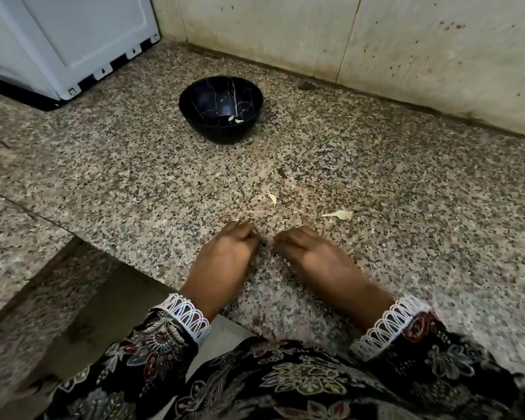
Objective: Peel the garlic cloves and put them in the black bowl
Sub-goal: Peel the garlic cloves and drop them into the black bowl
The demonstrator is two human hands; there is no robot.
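Note:
The black bowl (221, 109) with thin white veins stands on the speckled granite counter (134, 177), far centre. Two small peeled garlic cloves (235, 119) lie at its bottom. One garlic clove (340, 214) with a thin tail lies on the counter just ahead and right of my right hand. A small piece of garlic skin (272, 197) lies ahead of both hands. My left hand (225, 259) and my right hand (312, 259) rest knuckles-up on the counter, close together. Their fingers are curled under, and nothing shows in either; the fingertips are hidden.
A white appliance (64, 43) stands at the back left corner. A stained tiled wall (376, 40) runs behind the bowl. The counter's front edge (152, 277) drops off at the lower left, beside my patterned sleeves.

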